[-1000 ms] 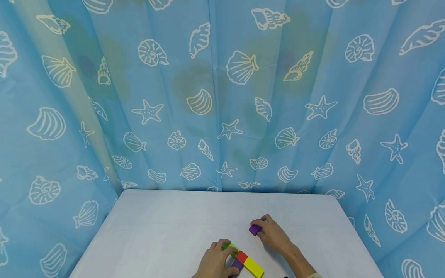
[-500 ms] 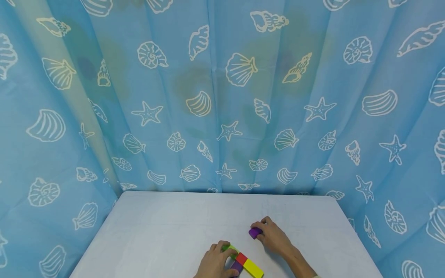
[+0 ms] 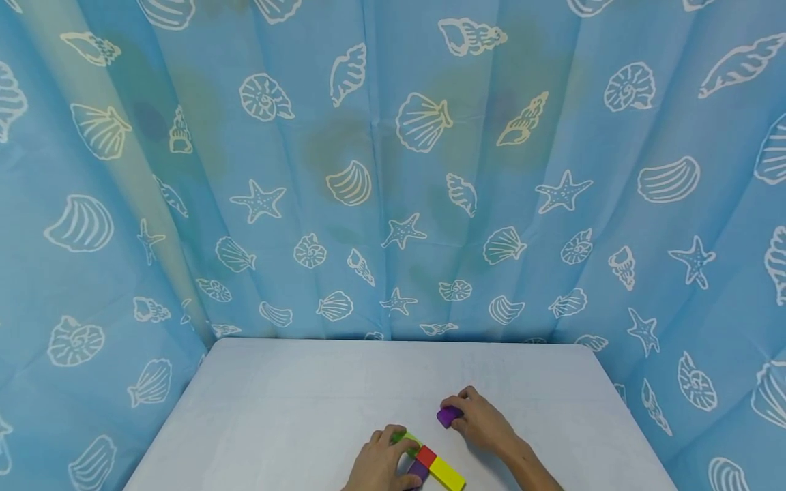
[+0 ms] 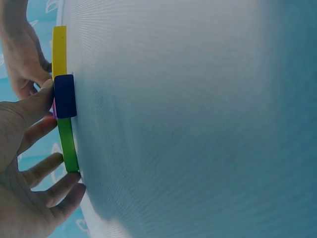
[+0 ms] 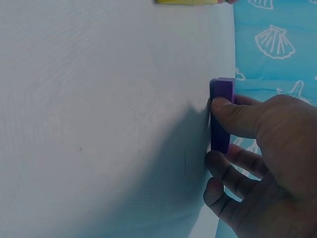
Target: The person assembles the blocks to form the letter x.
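On the white table a green block, a red block, a yellow block and a purple block lie against one another; the purple one looks dark blue in the left wrist view. My left hand holds this group, its thumb at the purple block and fingers along the green block. Beyond them, my right hand pinches another purple block between thumb and fingers. In the right wrist view this long purple block stands close over the table, its far side hidden.
A blue curtain with white shells and starfish hangs behind the table and along both sides. The end of the yellow block shows at the top of the right wrist view.
My right hand has drawn its purple block slightly nearer and to the left, towards the group. The left hand stays at the joined blocks, which keep their places.
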Demonstrator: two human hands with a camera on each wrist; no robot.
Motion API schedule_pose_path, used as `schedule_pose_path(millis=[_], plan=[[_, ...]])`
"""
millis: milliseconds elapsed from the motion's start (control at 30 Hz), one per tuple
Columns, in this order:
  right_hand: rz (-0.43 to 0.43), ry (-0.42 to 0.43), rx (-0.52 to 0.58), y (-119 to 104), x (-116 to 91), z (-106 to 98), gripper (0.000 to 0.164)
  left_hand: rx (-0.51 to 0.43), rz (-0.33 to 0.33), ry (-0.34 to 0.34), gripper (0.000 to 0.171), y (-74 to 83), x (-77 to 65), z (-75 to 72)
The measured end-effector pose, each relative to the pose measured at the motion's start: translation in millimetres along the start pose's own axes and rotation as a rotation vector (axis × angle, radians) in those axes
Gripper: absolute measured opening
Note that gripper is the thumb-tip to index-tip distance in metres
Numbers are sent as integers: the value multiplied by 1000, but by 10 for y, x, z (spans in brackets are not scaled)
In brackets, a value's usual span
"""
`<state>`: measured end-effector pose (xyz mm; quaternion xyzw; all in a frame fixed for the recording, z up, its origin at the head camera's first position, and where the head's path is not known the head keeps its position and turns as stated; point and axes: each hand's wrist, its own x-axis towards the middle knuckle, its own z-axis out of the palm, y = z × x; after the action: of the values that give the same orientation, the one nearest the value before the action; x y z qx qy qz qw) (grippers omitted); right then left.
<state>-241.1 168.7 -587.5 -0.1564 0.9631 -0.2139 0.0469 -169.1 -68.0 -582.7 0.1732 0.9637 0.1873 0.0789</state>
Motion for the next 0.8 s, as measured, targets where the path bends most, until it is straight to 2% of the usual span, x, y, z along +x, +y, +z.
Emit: schedule_pose_path(millis=[467, 800], plan=[[-53, -148, 132, -60, -81, -35, 30, -29, 4, -18, 45, -12, -1, -3], [-97, -181, 135, -86, -93, -20, 28, -15, 16, -9, 45, -25, -7, -7]])
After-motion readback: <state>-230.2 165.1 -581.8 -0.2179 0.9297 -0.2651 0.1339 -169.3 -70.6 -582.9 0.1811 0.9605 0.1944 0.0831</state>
